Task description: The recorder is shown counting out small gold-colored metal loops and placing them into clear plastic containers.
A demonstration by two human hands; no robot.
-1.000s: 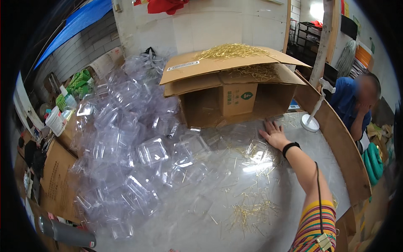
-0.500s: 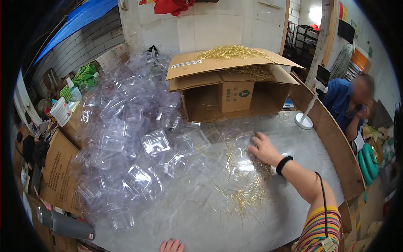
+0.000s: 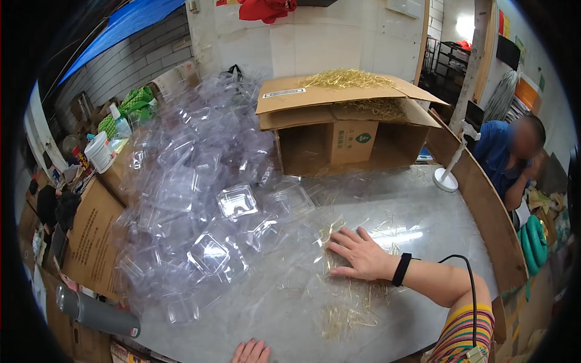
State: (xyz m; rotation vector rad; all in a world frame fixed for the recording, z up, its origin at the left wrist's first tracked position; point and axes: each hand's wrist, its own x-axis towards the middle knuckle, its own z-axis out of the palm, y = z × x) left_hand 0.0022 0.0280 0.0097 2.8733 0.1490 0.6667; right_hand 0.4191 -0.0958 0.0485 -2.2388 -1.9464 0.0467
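Two bare hands are at a grey, smooth-topped surface (image 3: 242, 323). The right hand (image 3: 358, 254) lies palm down with its fingers spread and pointing to the left, unclenched and with nothing seen in its grasp. It rests among thin, shiny gold-coloured strands (image 3: 345, 320), some beyond its fingertips, some beside the wrist and a loose patch nearer the body. Whether any are caught beneath the palm cannot be told. A black wristband (image 3: 401, 269) circles that wrist, and a sleeve striped in yellow, red and green (image 3: 463, 333) covers the upper arm, with a black cable running along it. Of the left hand (image 3: 251, 352), only the fingers show, together at the near edge; whether they hold anything cannot be told.

To the left of the right hand rises a big heap of clear, thin plastic boxes (image 3: 181, 196), tumbled over one another. Beyond the hand, an open brown cardboard carton (image 3: 399, 151) stands with its opening toward the body; a mound of similar gold strands (image 3: 346, 78) lies on its top. Right of it is a slim white stand on a round base (image 3: 446, 179), beside a long brown cardboard strip (image 3: 490, 224) that walls the right edge. Past that strip is a person in blue (image 3: 496, 145).
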